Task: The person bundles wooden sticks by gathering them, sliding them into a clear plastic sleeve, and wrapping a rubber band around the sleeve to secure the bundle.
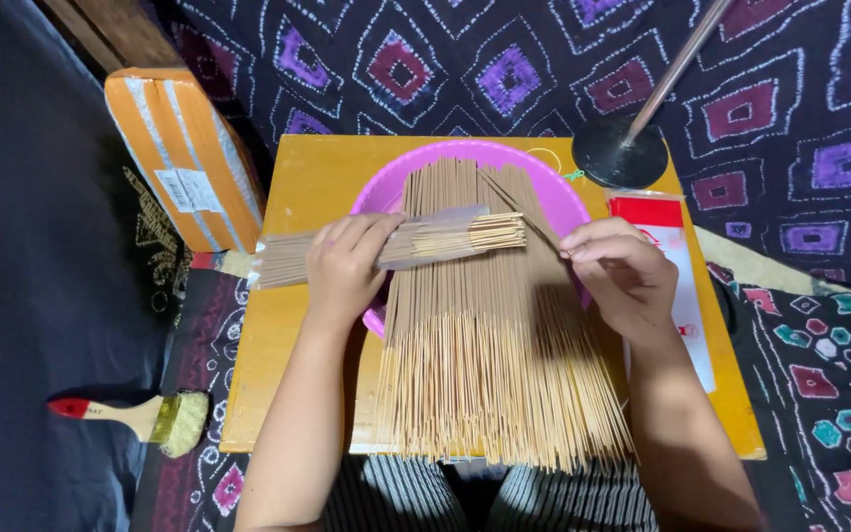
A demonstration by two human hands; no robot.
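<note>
Your left hand (345, 268) is curled shut around a small bundle of sticks (386, 246), which lies crosswise with its bare ends pointing toward your right hand and its far end sticking out past your knuckles over the yellow board (297, 325). A clear sleeve (440, 236) wraps the part just beyond your fingers.

Your right hand (618, 276) rests on the big pile of sticks (490, 355), fingers bent and pinched together at the tips; whether they have hold of any stick cannot be told.

The pile spreads out beneath both hands, its top in the pink bowl (554, 192) ahead of your fingers, its thin ends fanning back toward your lap.

Just outside your right hand lies a red and white packet (677, 256), and beyond it a black round stand (618, 153). Outside your left arm sit an orange box (184, 153) and a paintbrush (135, 414).
</note>
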